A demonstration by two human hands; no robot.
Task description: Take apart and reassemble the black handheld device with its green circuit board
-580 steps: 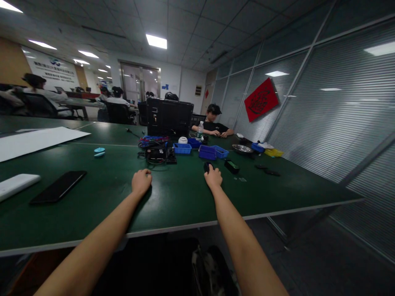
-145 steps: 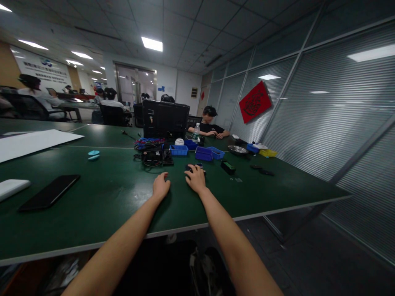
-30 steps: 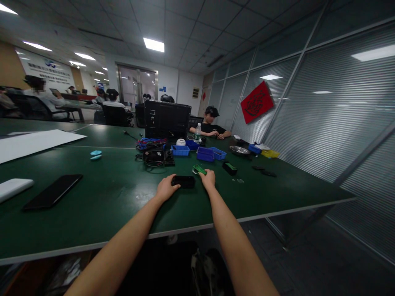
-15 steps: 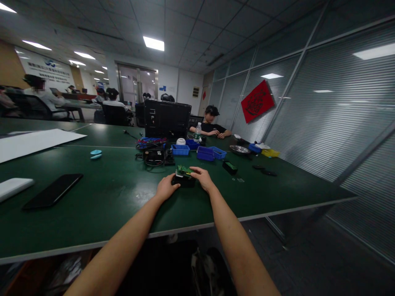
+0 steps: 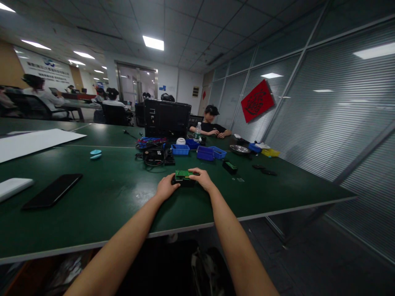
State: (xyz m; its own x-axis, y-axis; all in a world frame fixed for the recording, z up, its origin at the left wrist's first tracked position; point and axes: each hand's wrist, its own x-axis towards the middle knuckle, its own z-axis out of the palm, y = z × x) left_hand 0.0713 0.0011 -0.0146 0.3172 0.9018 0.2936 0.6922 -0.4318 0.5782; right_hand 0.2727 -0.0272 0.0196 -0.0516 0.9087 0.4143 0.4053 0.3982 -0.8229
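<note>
A green circuit board [image 5: 182, 174] lies over a small black case [image 5: 186, 183] on the table in front of me. My left hand [image 5: 166, 186] grips the left side of the case, its thumb along the near face. With my right hand [image 5: 201, 179] I hold the circuit board by its right end, fingers on top and thumb at the near edge. Part of the case's right side is hidden by that hand. To the right stands another black case with a green board in it [image 5: 230, 167].
Blue bins [image 5: 180, 150], a tangle of cables [image 5: 151, 143] and a monitor [image 5: 167, 119] stand beyond my hands. A black phone-like slab [image 5: 53, 191] lies at left, a metal plate [image 5: 240, 149] at far right. Another person [image 5: 212, 125] sits across the table.
The circuit board has tipped down from a tilted pose and now sits flatter on the black case. My right hand has shifted slightly with it; my left hand stays put.
</note>
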